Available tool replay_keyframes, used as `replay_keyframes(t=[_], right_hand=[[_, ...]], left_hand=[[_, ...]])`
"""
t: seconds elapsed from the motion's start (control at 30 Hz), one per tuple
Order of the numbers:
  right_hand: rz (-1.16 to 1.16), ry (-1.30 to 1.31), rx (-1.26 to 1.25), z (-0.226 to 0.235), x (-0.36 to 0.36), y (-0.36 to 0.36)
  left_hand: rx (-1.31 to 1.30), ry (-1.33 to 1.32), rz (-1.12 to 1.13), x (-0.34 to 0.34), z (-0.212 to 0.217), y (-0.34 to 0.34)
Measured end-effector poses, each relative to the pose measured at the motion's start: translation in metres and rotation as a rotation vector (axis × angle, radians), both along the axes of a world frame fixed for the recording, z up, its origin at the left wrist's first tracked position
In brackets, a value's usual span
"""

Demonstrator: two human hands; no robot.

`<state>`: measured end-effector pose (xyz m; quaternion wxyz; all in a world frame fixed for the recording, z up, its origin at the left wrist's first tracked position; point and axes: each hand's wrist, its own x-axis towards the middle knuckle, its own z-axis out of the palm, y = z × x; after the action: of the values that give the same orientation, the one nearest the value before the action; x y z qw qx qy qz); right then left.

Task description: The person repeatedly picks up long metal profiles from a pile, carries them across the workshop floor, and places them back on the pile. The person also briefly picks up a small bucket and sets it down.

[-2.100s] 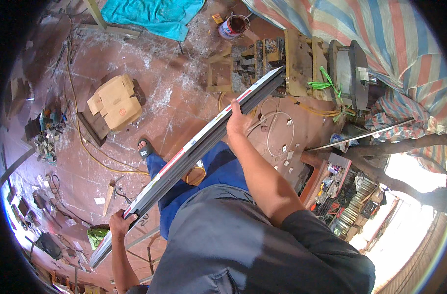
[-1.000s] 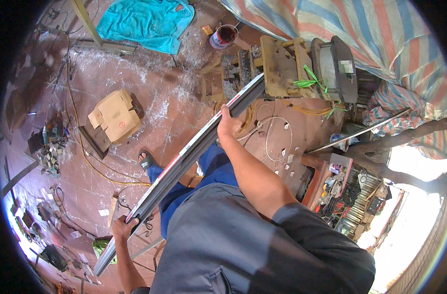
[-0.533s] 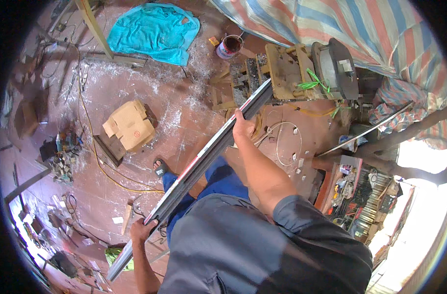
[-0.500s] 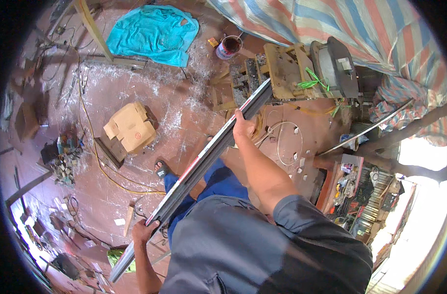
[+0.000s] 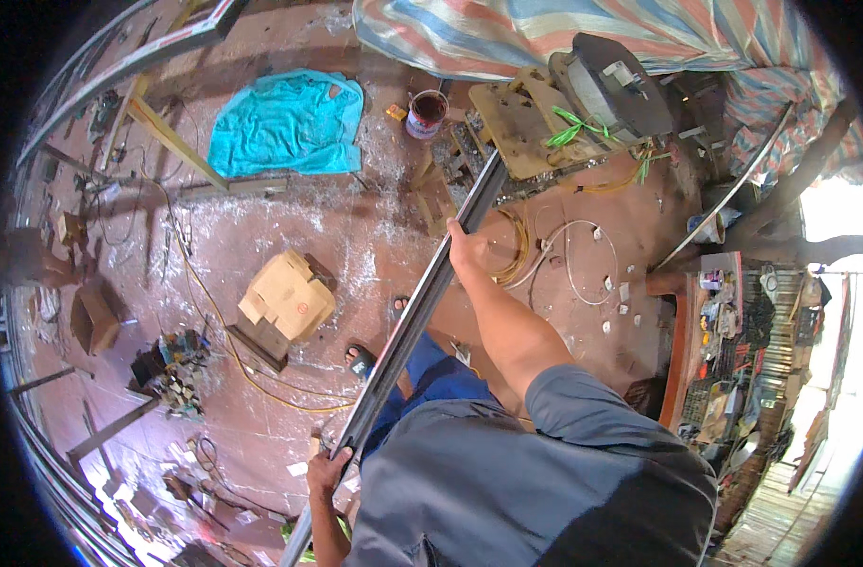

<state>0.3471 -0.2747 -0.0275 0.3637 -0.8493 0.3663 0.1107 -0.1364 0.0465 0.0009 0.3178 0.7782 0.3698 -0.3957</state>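
I carry a long grey metal bar [image 5: 414,317] that runs from the lower left up toward the middle top. My right hand [image 5: 466,248] grips it near its far half, arm stretched forward. My left hand [image 5: 326,470] grips its near part at the lower edge. The bar's far end reaches a wooden bench [image 5: 513,128] that bears a saw machine [image 5: 609,85].
A cardboard box [image 5: 286,296] lies on the reddish floor to the left. A teal cloth [image 5: 285,123] and a paint can [image 5: 426,112] lie farther away. A yellow cable [image 5: 220,326] crosses the floor. Striped tarp [image 5: 564,28] hangs at the top. A cluttered shelf [image 5: 734,350] stands at right.
The view has swung so the bench and machine sit nearer the middle top. The bar now points more steeply up. Both hands keep their grip.
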Motion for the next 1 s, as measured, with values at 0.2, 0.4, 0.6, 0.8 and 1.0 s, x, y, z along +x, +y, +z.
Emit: replay_keyframes(t=[0.2, 0.4, 0.6, 0.8, 1.0], right_hand=[[-0.023, -0.08, 0.172, -0.019, -0.005, -0.003], [-0.03, -0.265, 0.194, -0.043, -0.055, 0.012], [0.036, -0.121, 0.495, 0.029, -0.139, 0.102], [0.708, -0.467, 1.476, 0.2, -0.167, 0.198], [1.094, -0.102, 0.97, 0.146, -0.188, 0.205]], left_hand=[[-0.054, -0.032, 0.008, -0.003, -0.002, 0.004], [-0.046, -0.008, -0.093, -0.041, -0.007, 0.039], [-0.125, -0.211, 0.035, -0.042, 0.015, 0.067], [0.043, -0.974, 0.367, 0.029, 0.095, 0.12], [-0.165, -1.724, 0.823, 0.061, 0.252, 0.149]])
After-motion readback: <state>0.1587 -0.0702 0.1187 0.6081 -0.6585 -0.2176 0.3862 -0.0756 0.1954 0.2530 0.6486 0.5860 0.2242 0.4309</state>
